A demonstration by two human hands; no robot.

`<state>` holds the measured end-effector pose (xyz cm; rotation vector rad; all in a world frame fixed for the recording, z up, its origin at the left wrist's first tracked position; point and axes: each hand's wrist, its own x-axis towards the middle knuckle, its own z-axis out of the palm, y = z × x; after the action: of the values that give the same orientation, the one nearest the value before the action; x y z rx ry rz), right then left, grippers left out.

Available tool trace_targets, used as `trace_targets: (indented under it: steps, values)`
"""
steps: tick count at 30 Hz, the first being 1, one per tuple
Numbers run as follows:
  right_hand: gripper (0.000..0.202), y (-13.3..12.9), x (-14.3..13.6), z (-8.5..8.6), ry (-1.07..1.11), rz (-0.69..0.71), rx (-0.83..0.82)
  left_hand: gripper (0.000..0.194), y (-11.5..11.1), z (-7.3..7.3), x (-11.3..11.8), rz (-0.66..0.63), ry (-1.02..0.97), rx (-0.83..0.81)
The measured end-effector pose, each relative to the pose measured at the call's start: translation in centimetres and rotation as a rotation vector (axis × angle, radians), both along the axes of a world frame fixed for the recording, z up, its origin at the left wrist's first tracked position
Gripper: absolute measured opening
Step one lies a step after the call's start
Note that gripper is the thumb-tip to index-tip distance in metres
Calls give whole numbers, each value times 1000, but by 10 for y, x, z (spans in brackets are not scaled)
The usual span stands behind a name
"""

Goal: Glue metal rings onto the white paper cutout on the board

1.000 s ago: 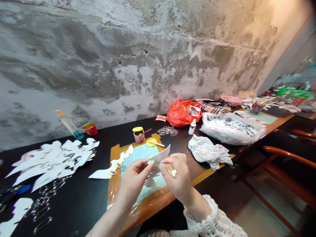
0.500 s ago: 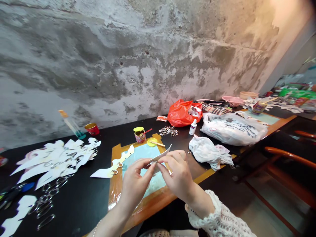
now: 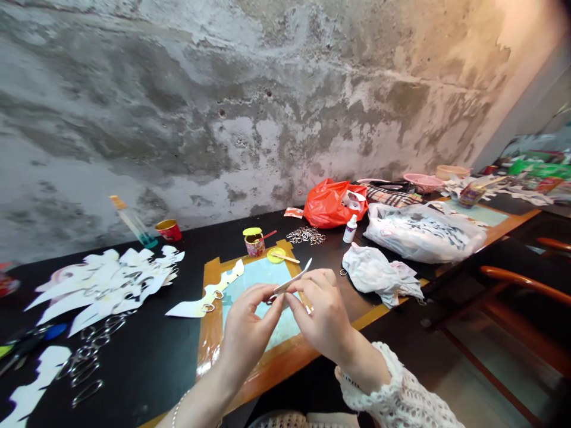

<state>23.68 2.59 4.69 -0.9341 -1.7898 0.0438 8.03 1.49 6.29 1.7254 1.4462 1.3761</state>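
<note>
Both hands pinch one thin white piece (image 3: 293,280) above a light blue mat (image 3: 276,270) edged with brown tape. My left hand (image 3: 250,318) holds its near left end, and a bit of metal ring shows by the fingertips. My right hand (image 3: 322,309) grips it from the right, fingers closed. Left of them lies a white cut piece (image 3: 191,308) with two metal rings on it. Behind the hands are a small open jar (image 3: 254,244) with a red stick and a yellow lid (image 3: 276,255) with a wooden stick across it.
At left are a pile of white cut pieces (image 3: 111,279), metal rings (image 3: 89,362) and scissors (image 3: 27,345). A red bag (image 3: 328,205), small bottle (image 3: 350,229), white cloth (image 3: 370,270) and filled plastic bag (image 3: 423,235) lie at right. A chair (image 3: 526,279) stands beyond.
The white piece looks more edge-on between my fingers. Both hands keep nearly the same place and grip, while the view has shifted slightly.
</note>
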Motion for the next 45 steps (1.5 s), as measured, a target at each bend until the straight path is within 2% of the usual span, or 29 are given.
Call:
trace_targets:
  steps: [7, 18, 26, 32, 36, 40, 43, 45]
  values:
    - [7, -1, 1, 2, -5, 35, -34, 10, -1, -2, 1, -17, 44, 44]
    - [4, 3, 4, 7, 22, 105, -216, 9, -3, 0, 1, -30, 16, 23]
    - [7, 8, 5, 5, -66, 111, -134, 12, 0, -3, 0, -61, 5, -24]
    - [6, 10, 5, 0, -134, 76, -83, 15, 3, -11, -2, -90, -14, -122]
    - [7, 11, 2, -5, -152, 39, -56, 17, 5, -17, -1, -93, -137, -218]
    - [6, 13, -5, -15, -82, -39, -22, 20, 8, -21, 3, -69, -382, -354]
    - [14, 14, -9, -22, 102, -102, -32, 23, 11, -25, 5, -49, -514, -441]
    - [14, 13, -9, -25, 304, -87, -103, 23, 13, -27, 5, -52, -552, -468]
